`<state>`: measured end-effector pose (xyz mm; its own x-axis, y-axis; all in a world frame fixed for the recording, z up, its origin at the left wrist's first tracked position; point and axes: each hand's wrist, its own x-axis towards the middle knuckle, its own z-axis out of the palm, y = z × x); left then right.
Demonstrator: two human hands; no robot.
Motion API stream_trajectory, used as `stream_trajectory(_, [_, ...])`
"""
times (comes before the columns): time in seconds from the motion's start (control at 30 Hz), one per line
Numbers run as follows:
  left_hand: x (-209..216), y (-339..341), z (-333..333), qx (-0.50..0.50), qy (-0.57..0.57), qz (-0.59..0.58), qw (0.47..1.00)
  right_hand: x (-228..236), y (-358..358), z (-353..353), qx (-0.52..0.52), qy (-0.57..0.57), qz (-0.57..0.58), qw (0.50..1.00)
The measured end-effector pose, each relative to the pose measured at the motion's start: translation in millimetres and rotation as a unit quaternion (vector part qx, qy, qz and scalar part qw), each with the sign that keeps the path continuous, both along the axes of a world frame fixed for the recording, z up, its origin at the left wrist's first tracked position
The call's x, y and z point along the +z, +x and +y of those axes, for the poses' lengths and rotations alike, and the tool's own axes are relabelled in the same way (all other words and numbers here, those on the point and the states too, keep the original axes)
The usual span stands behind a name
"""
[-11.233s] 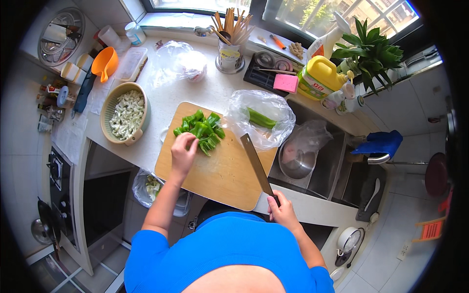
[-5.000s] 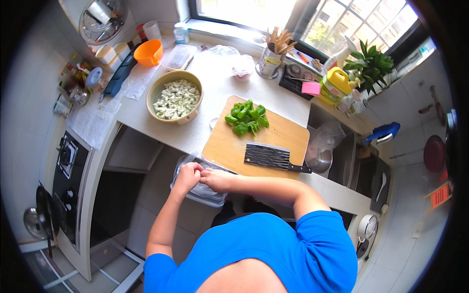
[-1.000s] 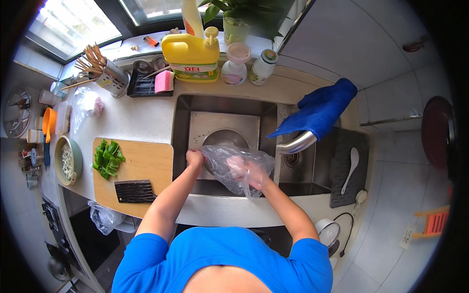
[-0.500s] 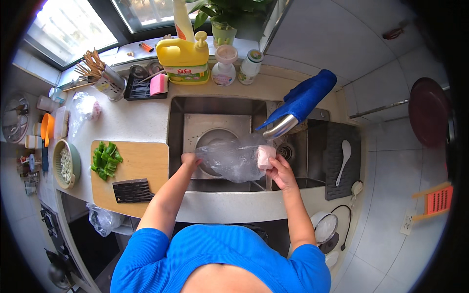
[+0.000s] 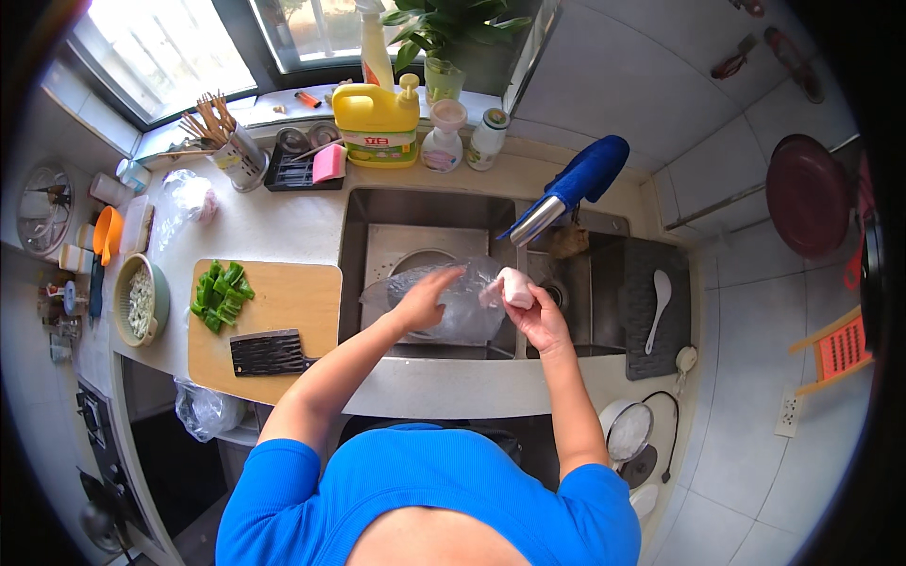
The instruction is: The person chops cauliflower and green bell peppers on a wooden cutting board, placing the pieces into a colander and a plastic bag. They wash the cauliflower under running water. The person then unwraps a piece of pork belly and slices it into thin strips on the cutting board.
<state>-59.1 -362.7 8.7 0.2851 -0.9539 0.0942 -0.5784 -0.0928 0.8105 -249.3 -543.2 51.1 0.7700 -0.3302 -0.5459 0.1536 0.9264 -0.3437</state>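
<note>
Countertop (image 5: 283, 226) pale, tiled kitchen; both hands' grip holds clear bag (image 5: 453, 302) over steel sink (image 5: 425, 212)

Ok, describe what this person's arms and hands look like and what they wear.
Both arms are bare from the short sleeves of a bright blue top down. The left hand and right hand wear no gloves; no rings, watch or markings are visible.

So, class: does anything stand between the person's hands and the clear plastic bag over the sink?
Nothing visible does. The left hand is on the bag and the right hand grips its edge along with a pale pink lump. Both are held above the sink, just in front of the tap.
</note>
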Motion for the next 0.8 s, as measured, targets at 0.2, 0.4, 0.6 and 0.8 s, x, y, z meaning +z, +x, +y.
stream_trajectory(0.2, [-36, 6, 23, -0.069, 0.264, 0.001, 0.962, 43, -6, 5, -0.024, 0.052, -0.103, 0.993])
stream_trajectory(0.4, [50, -9, 11, 0.024, -0.003, 0.092, 0.995, 78, -18, 9, 0.034, 0.092, -0.126, 0.987])
stream_trajectory(0.6, [135, -37, -1, -0.079, -0.133, 0.058, 0.986, 94, -4, 36, 0.170, -0.077, 0.040, 0.982])
stream_trajectory(0.8, [118, -30, 18, -0.105, -0.003, 0.372, 0.922, 106, 20, 49, 0.282, -0.183, 0.102, 0.936])
